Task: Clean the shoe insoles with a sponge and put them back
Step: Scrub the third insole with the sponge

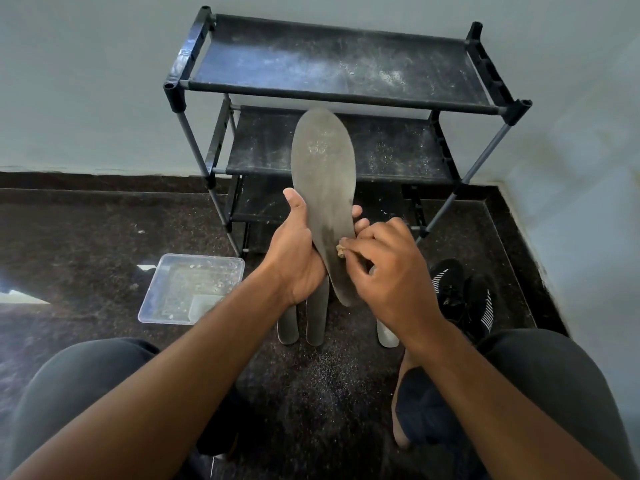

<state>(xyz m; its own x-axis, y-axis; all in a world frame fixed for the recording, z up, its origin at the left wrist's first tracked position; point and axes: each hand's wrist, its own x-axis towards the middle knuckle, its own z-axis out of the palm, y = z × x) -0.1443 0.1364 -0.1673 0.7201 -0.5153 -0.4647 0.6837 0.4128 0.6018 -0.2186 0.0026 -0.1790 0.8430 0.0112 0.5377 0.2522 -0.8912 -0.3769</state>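
Note:
A grey insole (325, 174) stands upright in front of me, toe end up. My left hand (298, 254) grips it at mid-length, thumb on its left edge and fingertips showing at its right edge. My right hand (388, 268) pinches a small tan sponge (341, 250) and presses it on the insole's lower right part, where a darker wet patch shows. Three more insoles lie on the floor below: two grey insoles (317, 320) side by side and a pale insole (387, 334), all partly hidden by my hands.
A dusty black shoe rack (332, 88) stands against the wall behind. On the floor to the left sits a clear plastic tray (162, 299) with water. A pair of black shoes (464, 292) with white stripes lies on the right. My knees frame the dark stone floor.

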